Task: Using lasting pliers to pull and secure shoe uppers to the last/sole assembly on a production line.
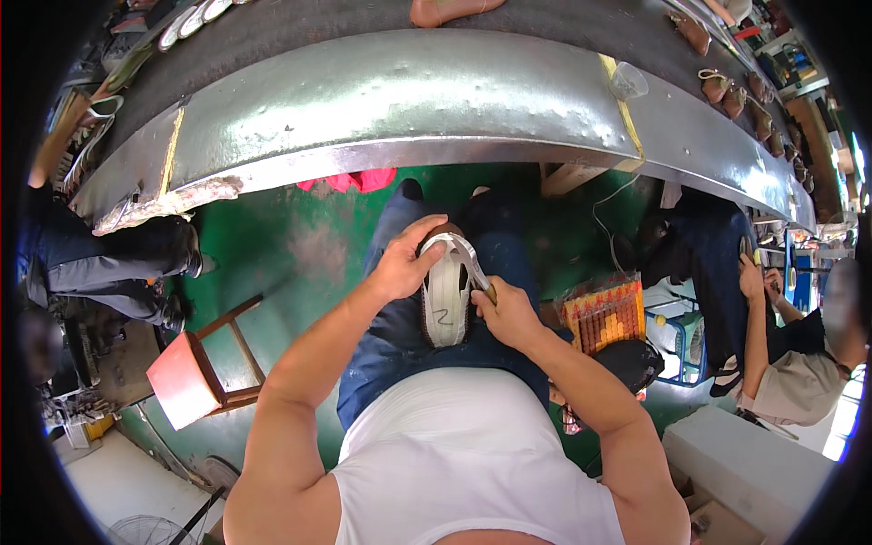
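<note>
On my lap lies a shoe upper on a last, sole side up, with a pale insole and a dark handwritten mark. My left hand is wrapped round its far end, the thumb pressing on the edge. My right hand grips a curved metal tool with a tan handle. The metal part arches over the right rim and reaches the shoe's far end near my left thumb. Whether the tool is a hammer or pincers I cannot tell.
Ahead runs a metal-edged workbench, with a brown shoe last and several brown shoes on it. A red-topped stool stands left. To the right are a packet of orange-brown sticks and a seated co-worker; another person's legs show left.
</note>
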A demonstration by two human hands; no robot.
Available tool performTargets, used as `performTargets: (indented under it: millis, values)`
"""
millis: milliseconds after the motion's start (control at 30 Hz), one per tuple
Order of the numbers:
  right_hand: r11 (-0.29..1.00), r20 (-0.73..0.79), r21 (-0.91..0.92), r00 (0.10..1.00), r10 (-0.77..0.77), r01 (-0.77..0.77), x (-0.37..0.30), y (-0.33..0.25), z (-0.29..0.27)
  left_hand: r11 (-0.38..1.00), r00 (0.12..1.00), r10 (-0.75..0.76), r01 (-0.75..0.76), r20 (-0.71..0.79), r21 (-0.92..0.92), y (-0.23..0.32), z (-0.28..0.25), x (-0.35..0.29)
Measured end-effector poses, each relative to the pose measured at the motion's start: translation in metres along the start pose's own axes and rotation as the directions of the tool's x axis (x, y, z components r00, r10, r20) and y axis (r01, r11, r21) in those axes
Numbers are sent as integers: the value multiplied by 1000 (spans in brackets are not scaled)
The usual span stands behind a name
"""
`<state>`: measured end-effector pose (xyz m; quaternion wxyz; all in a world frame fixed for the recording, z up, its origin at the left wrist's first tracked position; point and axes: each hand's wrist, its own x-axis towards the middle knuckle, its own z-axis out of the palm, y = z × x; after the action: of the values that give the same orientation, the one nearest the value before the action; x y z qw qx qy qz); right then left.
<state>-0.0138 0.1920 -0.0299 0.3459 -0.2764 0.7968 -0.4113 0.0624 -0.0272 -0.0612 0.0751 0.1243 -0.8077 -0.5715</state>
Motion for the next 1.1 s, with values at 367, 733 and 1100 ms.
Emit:
performTargets:
  millis: [367, 733, 1100]
  values:
    - [933, 184, -360, 982, 36, 33, -18, -26, -32, 832, 924, -345, 383, 166, -401, 23, 6, 11]
    - [941, -67, 332, 997, -45, 65, -15, -55, -54, 853, 928, -292, 361, 230, -376, 14, 2, 22]
    - [990, -154, 115, 983, 103, -86, 2, 1, -21, 724, 893, -100, 367, 438, -583, 22, -10, 4]
